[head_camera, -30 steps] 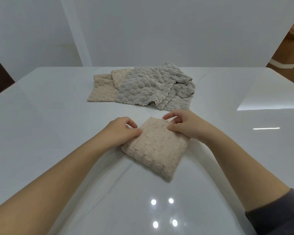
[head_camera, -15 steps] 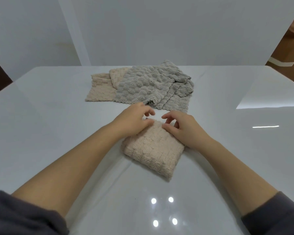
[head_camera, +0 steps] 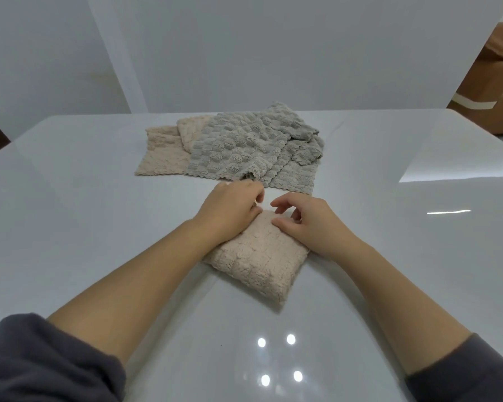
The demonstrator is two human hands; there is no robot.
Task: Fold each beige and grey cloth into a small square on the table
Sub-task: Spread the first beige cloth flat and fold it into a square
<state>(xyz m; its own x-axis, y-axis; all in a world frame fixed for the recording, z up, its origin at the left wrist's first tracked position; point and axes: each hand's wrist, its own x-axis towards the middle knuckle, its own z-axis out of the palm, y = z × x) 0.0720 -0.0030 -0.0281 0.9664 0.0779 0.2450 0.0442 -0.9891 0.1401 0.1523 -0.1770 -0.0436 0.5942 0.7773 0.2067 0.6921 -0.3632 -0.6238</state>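
A beige cloth [head_camera: 259, 258], folded into a small thick square, lies on the white table [head_camera: 70, 221] in front of me. My left hand [head_camera: 231, 208] lies over its far left corner, fingers curled round the far edge. My right hand [head_camera: 310, 223] rests on its far right part; the thumb presses the cloth while the fingers are lifted and loosely curled. Behind them lies a rumpled grey cloth [head_camera: 244, 146] on top of two unfolded beige cloths [head_camera: 161, 158].
The cloth pile sits just beyond my fingertips, near the table's far edge. A grey wall stands behind the table. A brown sofa [head_camera: 500, 71] shows at the far right, off the table.
Both hands have slid from the folded cloth's side corners toward its far edge and closer together. My right fingers have let go and lifted. The square has shifted slightly.
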